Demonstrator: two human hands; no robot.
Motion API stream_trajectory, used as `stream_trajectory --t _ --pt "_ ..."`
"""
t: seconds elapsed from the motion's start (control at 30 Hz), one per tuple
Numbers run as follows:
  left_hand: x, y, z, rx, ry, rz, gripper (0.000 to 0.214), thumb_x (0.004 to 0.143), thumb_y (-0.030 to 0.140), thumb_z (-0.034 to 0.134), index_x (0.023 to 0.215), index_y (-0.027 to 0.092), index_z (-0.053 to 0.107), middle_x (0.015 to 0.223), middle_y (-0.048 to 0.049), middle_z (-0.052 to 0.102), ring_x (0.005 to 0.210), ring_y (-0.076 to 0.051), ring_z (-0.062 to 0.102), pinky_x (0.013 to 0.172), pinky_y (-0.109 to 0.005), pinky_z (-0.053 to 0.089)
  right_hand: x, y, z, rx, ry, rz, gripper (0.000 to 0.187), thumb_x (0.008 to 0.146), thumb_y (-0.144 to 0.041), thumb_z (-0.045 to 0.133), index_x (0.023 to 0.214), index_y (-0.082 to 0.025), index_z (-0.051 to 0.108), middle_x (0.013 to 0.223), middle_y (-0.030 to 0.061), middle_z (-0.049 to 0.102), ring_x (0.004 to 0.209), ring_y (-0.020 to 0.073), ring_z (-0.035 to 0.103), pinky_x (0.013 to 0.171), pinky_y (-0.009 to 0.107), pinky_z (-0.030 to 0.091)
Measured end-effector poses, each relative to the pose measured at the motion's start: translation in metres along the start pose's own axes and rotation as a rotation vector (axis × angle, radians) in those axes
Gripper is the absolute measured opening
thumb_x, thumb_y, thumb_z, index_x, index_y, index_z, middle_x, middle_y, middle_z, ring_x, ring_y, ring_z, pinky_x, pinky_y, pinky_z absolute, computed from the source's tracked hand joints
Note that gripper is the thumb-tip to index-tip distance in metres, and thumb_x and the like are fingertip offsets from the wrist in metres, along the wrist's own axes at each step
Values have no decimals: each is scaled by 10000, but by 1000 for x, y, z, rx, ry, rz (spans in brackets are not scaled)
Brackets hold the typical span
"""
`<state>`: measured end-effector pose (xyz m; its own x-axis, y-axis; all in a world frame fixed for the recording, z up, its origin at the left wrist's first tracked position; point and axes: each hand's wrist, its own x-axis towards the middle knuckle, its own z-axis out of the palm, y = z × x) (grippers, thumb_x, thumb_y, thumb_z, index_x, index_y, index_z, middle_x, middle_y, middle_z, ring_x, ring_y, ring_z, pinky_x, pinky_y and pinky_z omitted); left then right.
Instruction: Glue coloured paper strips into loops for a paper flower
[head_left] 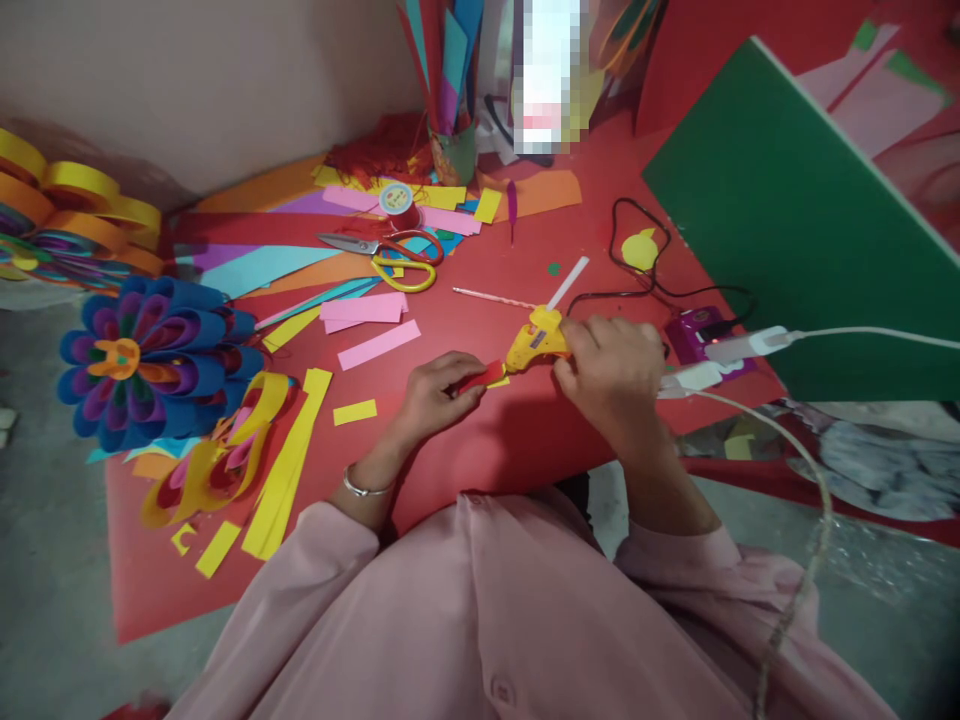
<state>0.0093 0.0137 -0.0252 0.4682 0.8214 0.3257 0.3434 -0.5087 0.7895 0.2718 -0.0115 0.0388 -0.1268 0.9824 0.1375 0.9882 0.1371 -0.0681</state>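
The left hand (435, 395) pinches a small red strip (484, 377) between thumb and fingertips, just above the red worktop (525, 440). The right hand (611, 370) is closed around the handle of a yellow glue gun (536, 338), just right of the strip, with its nozzle touching the strip's right end. Scissors (390, 250) lie farther back, and a paper flower (142, 360) sits at the far left.

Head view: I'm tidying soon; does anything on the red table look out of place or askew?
Pink and yellow paper strips lie scattered across the red table, red-and-yellow-handled scissors among them. The large green board stands tilted over the table's right end. The yellow glue gun in the right hand looks ordinary.
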Motion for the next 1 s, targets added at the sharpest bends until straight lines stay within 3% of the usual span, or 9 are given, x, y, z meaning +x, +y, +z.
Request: stream_trajectory --t 0.63,0.8,1.0 --pt "0 0 2 56 -4 -12 221 939 347 722 1091 195 774 1084 -101 783 665 -96 646 594 -225 526 8 1 8 26 22 33 462 946 -300 473 1372 -199 618 1078 143 682 1011 340 542 844 465 321" --pt "-1 -1 3 93 2 22 196 937 303 727 1100 204 773 1095 -91 783 770 -122 710 649 -231 556 9 4 11 50 24 41 509 935 -324 502 1415 -173 578 1182 165 665 1078 358 545 864 464 334" --pt "-4 -5 4 136 -15 43 203 947 288 709 1126 212 767 1135 -94 783 1009 -185 760 851 -299 621 15 7 11 128 31 162 534 904 -329 553 1404 -144 574 1212 192 664 1129 380 558 881 469 377"
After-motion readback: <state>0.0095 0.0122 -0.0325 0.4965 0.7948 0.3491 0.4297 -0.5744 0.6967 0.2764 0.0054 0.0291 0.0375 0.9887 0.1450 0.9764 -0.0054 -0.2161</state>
